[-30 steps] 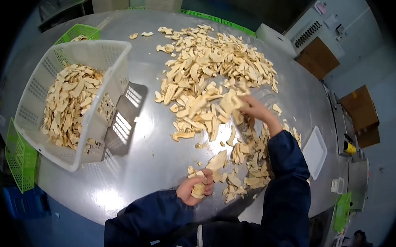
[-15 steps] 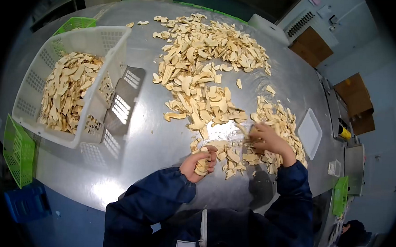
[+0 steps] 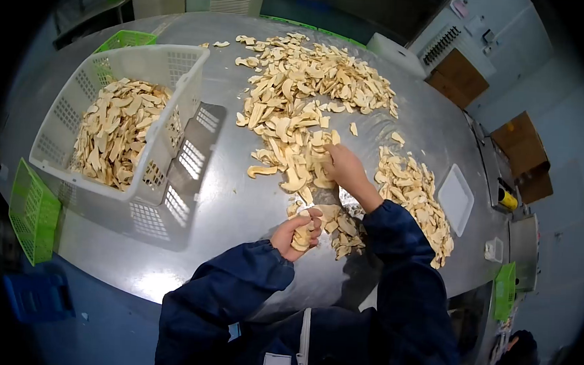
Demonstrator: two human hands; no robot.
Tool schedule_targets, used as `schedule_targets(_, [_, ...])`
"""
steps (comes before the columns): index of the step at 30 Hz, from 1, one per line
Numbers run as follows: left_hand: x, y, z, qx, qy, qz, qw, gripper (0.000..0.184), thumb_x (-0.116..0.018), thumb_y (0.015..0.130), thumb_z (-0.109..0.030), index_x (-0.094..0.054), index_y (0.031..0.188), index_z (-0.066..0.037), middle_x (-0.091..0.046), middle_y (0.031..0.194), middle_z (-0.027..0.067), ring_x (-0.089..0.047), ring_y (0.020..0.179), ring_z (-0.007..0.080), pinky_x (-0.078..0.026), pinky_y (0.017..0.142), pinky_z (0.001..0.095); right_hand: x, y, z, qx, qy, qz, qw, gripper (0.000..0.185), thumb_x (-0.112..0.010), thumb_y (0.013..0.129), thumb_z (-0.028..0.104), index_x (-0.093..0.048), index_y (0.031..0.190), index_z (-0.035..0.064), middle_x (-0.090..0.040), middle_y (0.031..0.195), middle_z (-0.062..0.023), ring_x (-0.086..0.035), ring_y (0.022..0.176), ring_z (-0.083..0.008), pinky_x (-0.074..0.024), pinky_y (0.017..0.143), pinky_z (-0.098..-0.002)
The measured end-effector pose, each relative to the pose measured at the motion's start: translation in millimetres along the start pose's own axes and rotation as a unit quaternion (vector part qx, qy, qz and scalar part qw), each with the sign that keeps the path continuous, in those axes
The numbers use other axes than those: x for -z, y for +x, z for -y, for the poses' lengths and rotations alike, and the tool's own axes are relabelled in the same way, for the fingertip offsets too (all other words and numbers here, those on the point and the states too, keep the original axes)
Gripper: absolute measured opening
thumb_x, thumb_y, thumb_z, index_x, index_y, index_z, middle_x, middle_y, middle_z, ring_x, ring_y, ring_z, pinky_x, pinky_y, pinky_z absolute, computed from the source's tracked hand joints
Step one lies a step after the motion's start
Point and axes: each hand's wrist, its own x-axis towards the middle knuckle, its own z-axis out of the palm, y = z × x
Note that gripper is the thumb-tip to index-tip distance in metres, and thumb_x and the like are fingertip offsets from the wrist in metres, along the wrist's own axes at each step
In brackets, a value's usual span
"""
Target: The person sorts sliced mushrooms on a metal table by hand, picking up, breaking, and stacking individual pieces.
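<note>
My left hand (image 3: 296, 234) is closed around several pale dried mushroom slices (image 3: 300, 238), just above the near part of the table. At the right edge of the middle heap of mushroom slices (image 3: 292, 153), my right hand (image 3: 345, 169) has its fingers bent in and pinched on a slice; the fingertips are partly hidden. A small scatter of slices and broken bits (image 3: 346, 241) lies between my hands and my body. To the right of my right forearm is another pile of slices (image 3: 415, 195).
A white perforated basket (image 3: 150, 142) holding many slices stands on the metal table (image 3: 228, 199) at left. Green baskets (image 3: 34, 212) sit near the table's left edge. A white tray (image 3: 457, 199) lies at right. Another person (image 3: 517, 356) is at the lower right.
My right hand has moved left and away from me, from the right-hand pile to the middle heap. My left hand still holds its slices. The view has shifted slightly.
</note>
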Motion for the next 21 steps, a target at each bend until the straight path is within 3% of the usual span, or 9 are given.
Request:
schedule_targets(2, [1, 3, 0, -0.024, 0.015, -0.021, 0.999, 0.031, -0.05, 0.086, -0.012, -0.047, 0.117, -0.005, -0.052, 0.088, 0.0031, -0.047, 0.073, 0.0144, -0.04, 0.062, 0.0254, 8, -9, -4, 0.047, 0.047, 0.023, 0.998, 0.02, -0.061, 0.08, 0.016, -0.062, 0.092, 0.0007, -0.062, 0.082, -0.0153, -0.062, 0.074, -0.0293, -0.0482, 0.065, -0.037])
schedule_targets(5, [3, 8, 1, -0.062, 0.039, -0.04, 0.997, 0.038, -0.05, 0.089, -0.014, -0.042, 0.125, -0.007, -0.052, 0.096, 0.0042, -0.051, 0.082, 0.0163, -0.043, 0.065, 0.0278, 41, -32, 21, -0.19, 0.267, 0.092, 0.94, 0.017, -0.06, 0.081, 0.012, -0.062, 0.092, -0.0004, -0.062, 0.072, -0.01, -0.062, 0.059, -0.0172, -0.0468, 0.052, -0.0307])
schedule_targets(6, [3, 9, 1, -0.074, 0.049, -0.045, 0.995, 0.041, -0.05, 0.09, -0.015, -0.04, 0.128, -0.007, -0.053, 0.1, 0.0047, -0.052, 0.087, 0.0171, -0.044, 0.066, 0.0288, 42, -39, 18, -0.205, 0.327, 0.097, 0.917, 0.016, -0.059, 0.084, 0.012, -0.063, 0.092, -0.0017, -0.06, 0.066, -0.0045, -0.056, 0.05, -0.0076, -0.0427, 0.044, -0.0237])
schedule_targets(9, [0, 9, -1, -0.085, 0.057, -0.024, 0.994, 0.048, -0.048, 0.092, -0.022, -0.032, 0.136, -0.01, -0.049, 0.122, 0.0085, -0.049, 0.11, 0.0229, -0.045, 0.072, 0.0315, 50, -61, 35, -0.266, 0.481, 0.102, 0.829, 0.018, -0.058, 0.086, 0.014, -0.063, 0.091, -0.0025, -0.06, 0.066, -0.0031, -0.056, 0.05, -0.009, -0.044, 0.046, -0.0219])
schedule_targets(11, [-12, 7, 0, -0.076, 0.044, -0.013, 0.996, 0.049, -0.046, 0.093, -0.025, -0.03, 0.138, -0.014, -0.042, 0.134, 0.0102, -0.04, 0.125, 0.0265, -0.046, 0.083, 0.0383, 58, -76, 45, -0.212, 0.42, 0.187, 0.862, 0.021, -0.055, 0.088, 0.017, -0.064, 0.091, -0.0017, -0.063, 0.069, -0.0042, -0.059, 0.051, -0.0105, -0.0465, 0.048, -0.0211])
schedule_targets(14, [-10, 2, 2, -0.04, 0.019, -0.021, 0.999, 0.047, -0.045, 0.093, -0.024, -0.032, 0.137, -0.014, -0.042, 0.133, 0.0114, -0.044, 0.122, 0.0257, -0.042, 0.096, 0.0459, 70, -78, 48, -0.194, 0.291, 0.107, 0.931, 0.02, -0.056, 0.087, 0.017, -0.065, 0.089, -0.001, -0.065, 0.068, -0.0062, -0.06, 0.052, -0.0111, -0.0469, 0.05, -0.024])
schedule_targets(17, [-4, 1, 3, -0.001, 0.042, -0.043, 0.998, 0.044, -0.045, 0.093, -0.02, -0.034, 0.136, -0.012, -0.05, 0.123, 0.0084, -0.053, 0.108, 0.0227, -0.044, 0.094, 0.0448, 63, -65, -12, -0.173, 0.148, -0.048, 0.973, 0.017, -0.059, 0.082, 0.017, -0.066, 0.09, 0.0032, -0.065, 0.069, -0.0114, -0.063, 0.059, -0.0205, -0.0476, 0.056, -0.0301])
schedule_targets(18, [-6, 2, 4, 0.009, 0.028, -0.049, 0.998, 0.04, -0.045, 0.093, -0.019, -0.039, 0.131, -0.01, -0.055, 0.106, 0.0052, -0.056, 0.091, 0.0177, -0.047, 0.086, 0.0398, 60, -62, -28, -0.139, 0.078, -0.065, 0.985, 0.017, -0.059, 0.081, 0.016, -0.066, 0.09, 0.0033, -0.064, 0.071, -0.0125, -0.063, 0.063, -0.0249, -0.048, 0.058, -0.0325])
schedule_targets(21, [-7, 2, 3, 0.025, 0.023, 0.004, 0.999, 0.037, -0.047, 0.091, -0.018, -0.043, 0.126, -0.01, -0.051, 0.09, 0.0033, -0.051, 0.077, 0.0159, -0.044, 0.071, 0.0345, 52, -58, -43, -0.067, -0.015, -0.052, 0.996, 0.018, -0.058, 0.079, 0.015, -0.065, 0.092, 0.0054, -0.062, 0.079, -0.0138, -0.059, 0.077, -0.0335, -0.0469, 0.066, -0.0398])
